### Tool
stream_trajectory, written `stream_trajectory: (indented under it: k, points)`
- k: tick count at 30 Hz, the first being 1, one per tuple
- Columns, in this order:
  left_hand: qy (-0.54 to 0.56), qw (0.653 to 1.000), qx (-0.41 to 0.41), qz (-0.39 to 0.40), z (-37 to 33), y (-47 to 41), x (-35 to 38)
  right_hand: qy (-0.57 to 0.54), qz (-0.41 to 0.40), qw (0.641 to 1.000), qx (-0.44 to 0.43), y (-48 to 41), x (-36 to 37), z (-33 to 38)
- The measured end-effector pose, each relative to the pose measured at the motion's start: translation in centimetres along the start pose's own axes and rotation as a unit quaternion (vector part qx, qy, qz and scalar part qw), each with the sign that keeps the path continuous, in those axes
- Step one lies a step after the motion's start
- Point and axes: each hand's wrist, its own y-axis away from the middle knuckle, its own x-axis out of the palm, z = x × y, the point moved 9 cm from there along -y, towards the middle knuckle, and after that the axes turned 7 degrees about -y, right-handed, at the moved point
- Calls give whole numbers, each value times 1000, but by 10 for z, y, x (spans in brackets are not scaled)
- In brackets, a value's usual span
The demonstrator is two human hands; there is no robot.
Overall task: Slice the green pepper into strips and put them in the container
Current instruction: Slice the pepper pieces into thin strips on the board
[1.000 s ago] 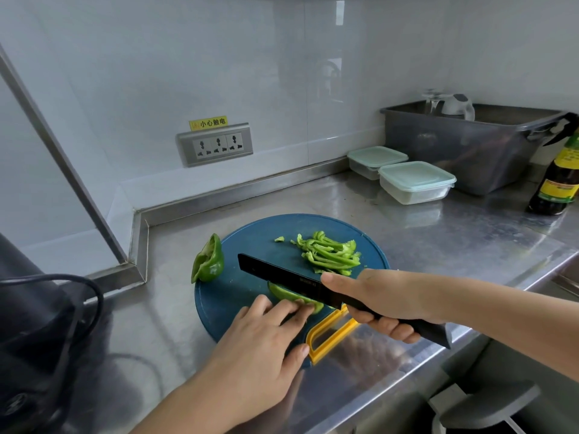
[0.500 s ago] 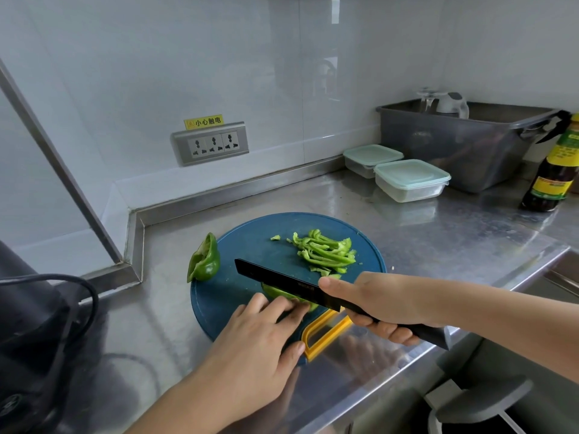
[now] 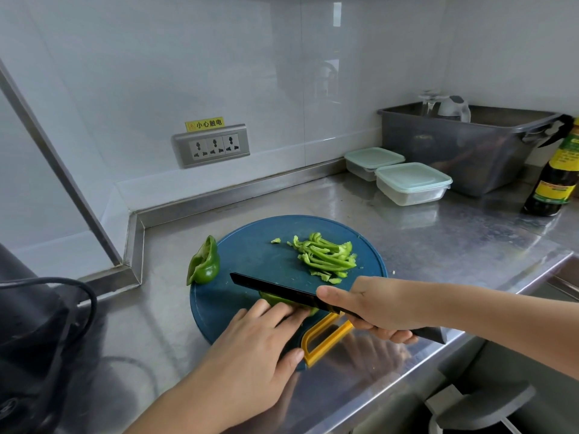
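On the round blue plastic cutting board [image 3: 250,255], the left hand [image 3: 250,349] pins the light, likely slippery green pepper piece [image 3: 271,298] with flat fingers beside the black knife [image 3: 272,288] gripped by the right hand [image 3: 376,308].

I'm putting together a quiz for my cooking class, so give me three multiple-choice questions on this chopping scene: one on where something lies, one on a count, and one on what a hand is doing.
1. Where is the uncut pepper half?
A) at the left edge of the blue cutting board
B) inside a bowl
C) on the floor

2. How many lidded containers stand on the counter?
A) one
B) two
C) four

3. What is the right hand doing?
A) hanging empty
B) gripping the knife
C) holding a spoon

Answers:
1 A: it sits at the board's left rim.
2 B: two pale-lidded boxes stand side by side near the wall.
3 B: its fingers curl round the black handle, with the blade over the board.
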Motion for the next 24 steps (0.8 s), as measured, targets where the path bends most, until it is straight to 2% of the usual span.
stream_trajectory:
  k: [6, 13, 19, 24]
  points:
    - [24, 1000, 10, 3, -2, -1, -4, 14, 50, 999, 17, -5, -2, 3]
    - [27, 999, 3, 21, 2, -3, 3, 44, 70, 997, 2, -12, 2, 8]
    - [17, 999, 9, 32, -2, -5, 4, 116, 13, 993, -25, -14, 3, 13]
    - [42, 998, 5, 40, -1, -7, 8, 132, -32, 989, -66, -8, 3, 22]
